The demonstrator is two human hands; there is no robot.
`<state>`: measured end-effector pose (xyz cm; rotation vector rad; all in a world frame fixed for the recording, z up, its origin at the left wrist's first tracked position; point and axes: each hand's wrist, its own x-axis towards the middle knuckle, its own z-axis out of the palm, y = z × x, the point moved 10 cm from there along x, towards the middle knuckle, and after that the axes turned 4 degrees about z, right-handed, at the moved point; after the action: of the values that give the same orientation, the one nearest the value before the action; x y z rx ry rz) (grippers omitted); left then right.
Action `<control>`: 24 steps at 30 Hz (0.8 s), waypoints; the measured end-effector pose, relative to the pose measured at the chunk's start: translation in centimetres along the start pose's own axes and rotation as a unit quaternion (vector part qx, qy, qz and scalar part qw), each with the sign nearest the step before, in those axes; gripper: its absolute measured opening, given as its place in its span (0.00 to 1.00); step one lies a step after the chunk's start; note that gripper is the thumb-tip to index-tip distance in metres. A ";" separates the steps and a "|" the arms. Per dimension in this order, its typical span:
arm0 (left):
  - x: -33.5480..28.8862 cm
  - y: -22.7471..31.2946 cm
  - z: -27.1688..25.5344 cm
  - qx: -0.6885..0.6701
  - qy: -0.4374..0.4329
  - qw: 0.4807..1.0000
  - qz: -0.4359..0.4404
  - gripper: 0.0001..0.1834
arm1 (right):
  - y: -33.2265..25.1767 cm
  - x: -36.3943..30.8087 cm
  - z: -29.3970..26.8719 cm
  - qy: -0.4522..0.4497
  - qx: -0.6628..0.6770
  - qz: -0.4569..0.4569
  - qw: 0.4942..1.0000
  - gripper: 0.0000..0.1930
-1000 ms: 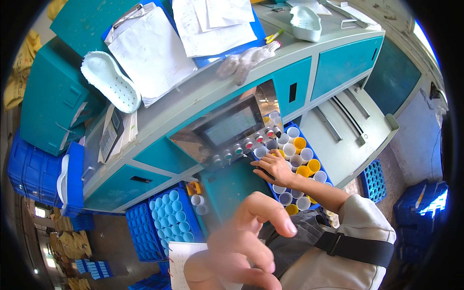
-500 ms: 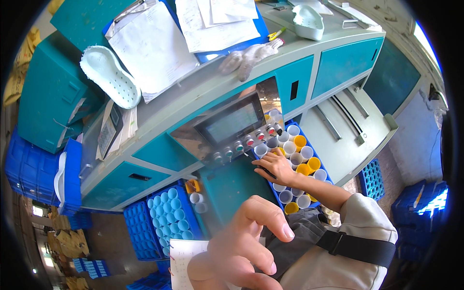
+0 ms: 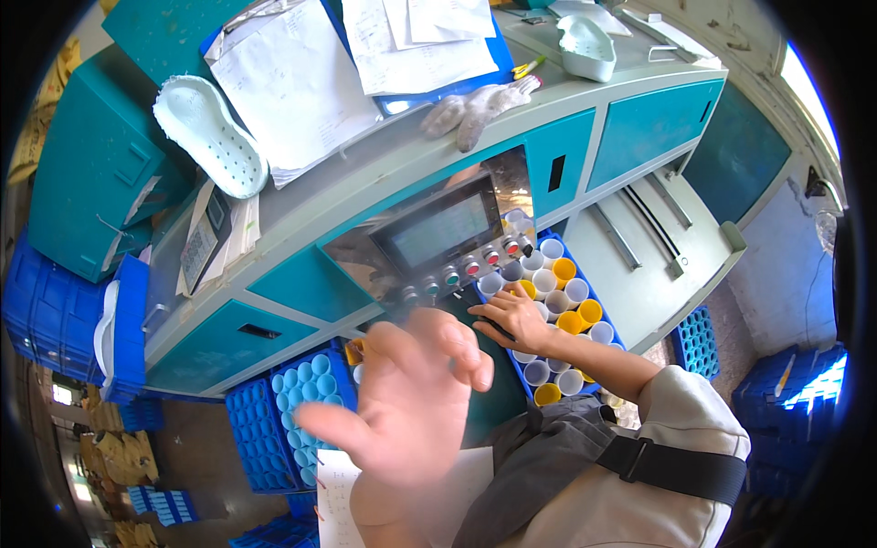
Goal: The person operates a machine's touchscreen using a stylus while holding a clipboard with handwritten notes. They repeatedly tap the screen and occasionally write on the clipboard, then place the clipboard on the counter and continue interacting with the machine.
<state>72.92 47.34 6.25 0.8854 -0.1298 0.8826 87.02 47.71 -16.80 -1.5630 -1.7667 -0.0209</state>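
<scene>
My left hand (image 3: 411,402) is raised close to the camera, blurred, fingers spread and holding nothing. Behind it a white paper sheet (image 3: 331,484) lies on my lap. My right hand (image 3: 513,315) rests with fingers apart on white and yellow tubes (image 3: 571,306) standing in a blue crate (image 3: 612,320). That hand lies just below a row of round buttons (image 3: 466,269) under the grey screen (image 3: 448,228) of a teal machine. I cannot see anything gripped in it.
A second blue crate (image 3: 274,429) of light-blue tubes stands to the left. On the machine top lie papers (image 3: 292,82), a white perforated sole (image 3: 210,137), grey gloves (image 3: 480,105) and a calculator (image 3: 203,242). Stacked blue crates (image 3: 46,310) stand at far left.
My left hand has risen toward the camera and spread its fingers wider. My right hand has stayed on the tubes.
</scene>
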 end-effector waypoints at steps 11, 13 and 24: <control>2.3 5.5 -2.4 0.261 0.037 0.964 0.044 0.32 | -0.7 2.2 -2.2 0.062 -0.046 -0.022 0.997 0.18; 1.8 8.1 -5.1 0.482 0.037 0.875 0.035 0.21 | -0.5 2.6 -2.8 0.071 -0.046 -0.018 0.996 0.20; -12.9 7.7 -25.6 0.807 0.073 0.480 -0.335 0.20 | -1.7 5.1 -1.2 0.095 -0.024 -0.067 0.993 0.14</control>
<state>52.70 60.20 -11.24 2.3574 1.4056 0.0173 86.35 50.98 -12.44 -1.4221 -1.7267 -0.2705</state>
